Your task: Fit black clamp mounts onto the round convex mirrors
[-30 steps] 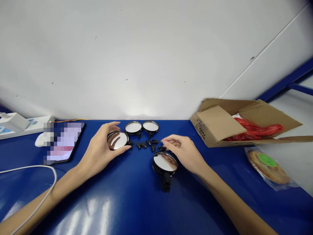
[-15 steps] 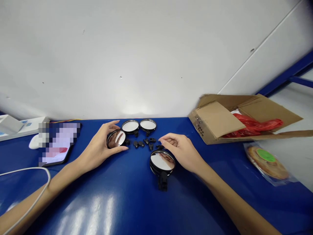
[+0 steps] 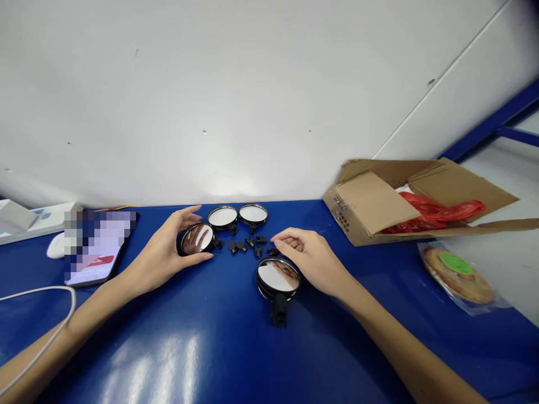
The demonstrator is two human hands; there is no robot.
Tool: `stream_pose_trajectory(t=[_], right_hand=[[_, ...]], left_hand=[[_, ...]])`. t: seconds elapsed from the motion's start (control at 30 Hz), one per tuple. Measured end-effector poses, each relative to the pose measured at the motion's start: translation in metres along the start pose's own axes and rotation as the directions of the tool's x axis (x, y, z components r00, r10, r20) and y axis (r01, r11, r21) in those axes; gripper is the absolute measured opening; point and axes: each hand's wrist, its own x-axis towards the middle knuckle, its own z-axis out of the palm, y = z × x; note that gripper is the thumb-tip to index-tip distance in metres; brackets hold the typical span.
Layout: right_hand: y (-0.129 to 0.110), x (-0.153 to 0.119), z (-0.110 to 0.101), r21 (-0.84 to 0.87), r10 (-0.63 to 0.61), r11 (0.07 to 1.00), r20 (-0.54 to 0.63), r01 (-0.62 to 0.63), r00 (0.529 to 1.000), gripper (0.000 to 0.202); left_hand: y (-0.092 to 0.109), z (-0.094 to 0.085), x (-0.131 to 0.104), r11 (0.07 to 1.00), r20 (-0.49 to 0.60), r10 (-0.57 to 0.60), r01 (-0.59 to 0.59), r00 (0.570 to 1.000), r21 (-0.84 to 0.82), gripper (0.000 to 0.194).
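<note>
My left hand (image 3: pixel 166 249) has its fingers spread around a round black-rimmed mirror (image 3: pixel 197 239) lying on the blue table; thumb and fingers are apart, and whether they touch its rim is hard to tell. My right hand (image 3: pixel 309 255) rests beside several small black fittings (image 3: pixel 258 251), its thumb and fingertips close together near one fitting (image 3: pixel 273 252); what they pinch, if anything, is too small to name. Just below that hand, a round mirror (image 3: pixel 278 275) with a black clamp (image 3: pixel 279 310) lies stacked on another. Two more mirrors (image 3: pixel 223 216) (image 3: pixel 253 214) lie behind the fittings.
At the right, an open cardboard box (image 3: pixel 374 205) holds a red plastic bag (image 3: pixel 442 210), with a wrapped round item (image 3: pixel 461 275) in front. A phone (image 3: pixel 99 252), white mouse (image 3: pixel 61 245) and white box (image 3: pixel 54 216) lie left. A white cable (image 3: pixel 69 314) crosses my left forearm.
My left hand has shifted slightly left and its fingers stand a little farther from the mirror's near fitting. The whole view has moved slightly; my right hand looks the same.
</note>
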Motion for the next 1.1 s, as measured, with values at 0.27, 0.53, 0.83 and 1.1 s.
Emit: stream_pose_trajectory(t=[0.27,0.53,0.83,1.1], right_hand=[[-0.008,-0.006,-0.002,-0.027,-0.114,0.993,-0.129,0.111,0.985,0.023],[-0.040,-0.034,-0.028,-0.109,-0.344,0.912,0.321,0.395,0.882,0.070],[-0.042,-0.042,-0.028,-0.223,-0.208,0.921,0.412,0.320,0.887,0.054],[-0.043,-0.042,-0.026,-0.265,-0.227,0.901,0.390,0.345,0.892,0.060]], left_hand=[[0.026,0.002,-0.025,0.989,-0.137,0.094,-0.076,0.986,0.129,0.094],[0.062,0.022,-0.071,0.984,-0.125,0.109,-0.089,0.986,0.155,0.075],[0.044,0.022,-0.086,0.964,-0.059,0.233,-0.223,0.971,0.144,0.066],[0.043,0.021,-0.085,0.945,-0.035,0.294,-0.285,0.955,0.161,0.063]])
